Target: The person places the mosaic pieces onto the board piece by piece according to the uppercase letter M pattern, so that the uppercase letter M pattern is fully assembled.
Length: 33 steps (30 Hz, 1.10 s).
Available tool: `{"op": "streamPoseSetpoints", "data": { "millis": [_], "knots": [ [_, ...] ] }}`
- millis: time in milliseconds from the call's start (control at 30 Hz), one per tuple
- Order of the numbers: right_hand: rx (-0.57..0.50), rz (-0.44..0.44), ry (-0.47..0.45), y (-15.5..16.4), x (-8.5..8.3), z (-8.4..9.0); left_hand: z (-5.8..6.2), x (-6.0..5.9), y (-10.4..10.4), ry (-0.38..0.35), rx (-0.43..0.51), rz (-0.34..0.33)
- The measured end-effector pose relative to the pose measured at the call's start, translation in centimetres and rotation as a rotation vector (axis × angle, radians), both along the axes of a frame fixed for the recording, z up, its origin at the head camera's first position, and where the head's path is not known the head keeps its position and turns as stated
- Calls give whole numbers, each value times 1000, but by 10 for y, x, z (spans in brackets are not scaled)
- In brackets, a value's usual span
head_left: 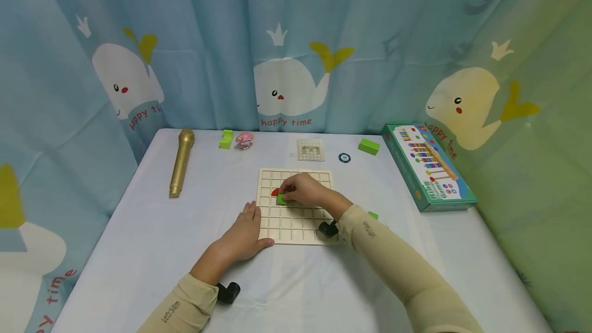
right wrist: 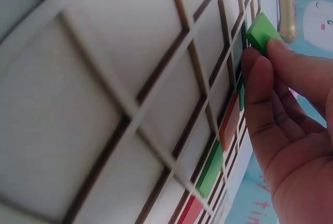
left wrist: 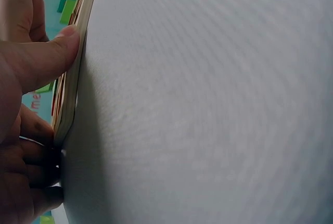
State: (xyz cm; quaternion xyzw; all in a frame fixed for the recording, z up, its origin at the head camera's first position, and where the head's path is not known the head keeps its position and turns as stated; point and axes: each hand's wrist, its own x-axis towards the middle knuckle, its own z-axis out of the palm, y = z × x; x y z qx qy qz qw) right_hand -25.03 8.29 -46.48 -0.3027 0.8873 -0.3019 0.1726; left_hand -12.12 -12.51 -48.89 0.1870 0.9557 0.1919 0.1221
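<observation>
A pale wooden grid board (head_left: pixel 273 231) lies flat on the white table. My right hand (head_left: pixel 302 189) is over its upper part, pinching a small green square tile (right wrist: pixel 263 30) between thumb and fingertips. Just beyond the tile in the head view, a red piece (head_left: pixel 275 192) sits in the grid. The right wrist view also shows a green tile (right wrist: pixel 210 169) and an orange-red tile (right wrist: pixel 229 122) set in the squares; my right hand hides part of that row. At the board's lower left corner, my left hand (head_left: pixel 242 235) rests with straight fingers along the left side, thumb at the near edge.
Along the back are a gold microphone (head_left: pixel 182 163), a notched green block (head_left: pixel 226 139), a pink figurine (head_left: pixel 244 141), a pattern card (head_left: pixel 311 150), a round chip (head_left: pixel 344 158) and a green block (head_left: pixel 369 146). A game box (head_left: pixel 435 168) lies at right. A green piece (head_left: pixel 373 215) shows past the right sleeve.
</observation>
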Motion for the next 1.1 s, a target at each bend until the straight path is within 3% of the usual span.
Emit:
{"op": "streamPoseSetpoints", "data": {
  "millis": [300, 533, 733, 1100],
  "knots": [
    [29, -5, 18, -4, 1, 3, -1, -5, 10, -2, -7, -28],
    [116, 82, 75, -27, 5, 1, -3, 4, 1, -34, 24, 40],
    [152, 84, 139, -32, 7, -2, -2, 6, -2, -5, 31, 9],
    [85, 70, 140, -12, 15, 5, 1, 6, -1, -1, 37, 2]
  ]
}}
